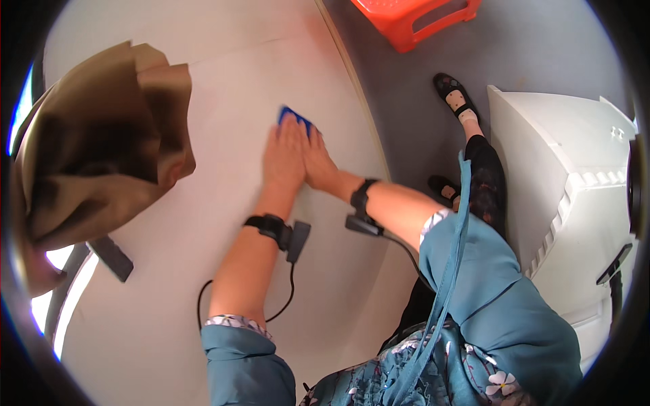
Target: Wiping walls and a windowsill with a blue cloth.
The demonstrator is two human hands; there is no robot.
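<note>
Both of my hands are side by side, pressing against a broad white surface (228, 127). My left hand (286, 152) lies over a small blue cloth or pad (285, 111), its fingers covering most of it. My right hand (320, 165) touches the left one, its fingertips at the lower right edge of the blue piece. Only the upper corner and right rim of that piece show, so its exact kind is hard to tell. Slight blur softens the fingers. Each wrist carries a black strap with a small dark box and a cable.
Brown folded material (167, 96) bulges at left, above a dark flat bar (110, 258) and bright light. A thin wood-coloured edge (355, 81) borders the grey floor (533, 56). A red plastic stool (401, 30) stands at top. White furniture with a scalloped edge (538, 132) is at right, beside my legs.
</note>
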